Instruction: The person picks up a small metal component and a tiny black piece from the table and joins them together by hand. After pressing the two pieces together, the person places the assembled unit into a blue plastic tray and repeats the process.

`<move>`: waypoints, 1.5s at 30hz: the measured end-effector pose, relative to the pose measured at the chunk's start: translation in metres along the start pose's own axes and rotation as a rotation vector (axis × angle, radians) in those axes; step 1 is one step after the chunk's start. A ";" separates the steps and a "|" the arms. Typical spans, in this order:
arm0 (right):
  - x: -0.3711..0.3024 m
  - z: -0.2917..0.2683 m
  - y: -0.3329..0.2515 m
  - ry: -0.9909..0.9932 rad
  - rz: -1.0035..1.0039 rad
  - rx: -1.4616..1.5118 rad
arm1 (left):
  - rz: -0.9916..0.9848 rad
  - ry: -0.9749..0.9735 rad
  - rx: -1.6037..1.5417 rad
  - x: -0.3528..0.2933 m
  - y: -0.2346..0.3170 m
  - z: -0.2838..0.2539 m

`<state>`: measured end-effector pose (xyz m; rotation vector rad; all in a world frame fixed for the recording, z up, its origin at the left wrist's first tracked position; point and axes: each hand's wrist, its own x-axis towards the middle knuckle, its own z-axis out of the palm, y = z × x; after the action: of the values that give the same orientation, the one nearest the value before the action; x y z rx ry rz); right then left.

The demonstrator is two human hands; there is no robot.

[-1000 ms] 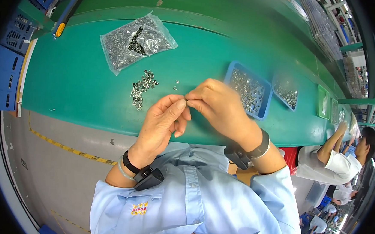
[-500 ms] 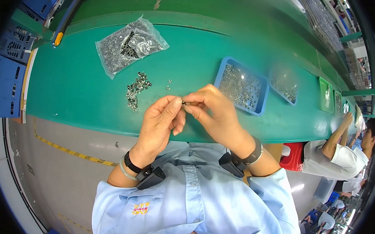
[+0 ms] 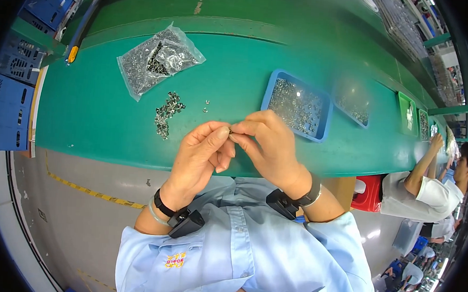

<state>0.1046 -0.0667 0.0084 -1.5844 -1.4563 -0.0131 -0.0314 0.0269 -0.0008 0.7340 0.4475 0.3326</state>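
Observation:
My left hand and my right hand meet at the fingertips over the front of the green table. Both pinch one tiny dark metal part, mostly covered by my thumbs and forefingers. Beyond my left hand lies a loose pile of small shiny metal parts, with a few single metal pieces to its right. Farther back rests a clear plastic bag filled with similar small parts. To the right of my right hand stands a blue tray holding many small metal pieces.
A second tray of parts, blurred, stands beside the blue one. Green trays lie farther right, near a seated co-worker in white. Blue crates stack at the left edge, and a yellow-tipped tool lies at the back left.
My hands stay joined at the fingertips, with the right fingers drawn slightly closer over the tiny metal part. The whole view has shifted a little.

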 end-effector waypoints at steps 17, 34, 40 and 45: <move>-0.011 -0.011 0.002 0.064 -0.013 0.024 | -0.027 0.006 -0.068 0.000 -0.003 0.017; -0.028 -0.016 -0.001 0.160 0.057 0.145 | -0.021 -0.183 -0.401 0.008 -0.031 0.026; -0.027 -0.017 0.005 0.163 0.059 0.163 | 0.008 -0.123 -0.272 0.011 -0.029 0.029; -0.024 -0.019 0.007 0.114 0.004 0.104 | 0.033 -0.082 -0.115 0.010 -0.023 0.029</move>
<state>0.1135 -0.0958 0.0011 -1.4790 -1.3442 -0.0242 -0.0054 -0.0004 -0.0007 0.6405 0.3365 0.3549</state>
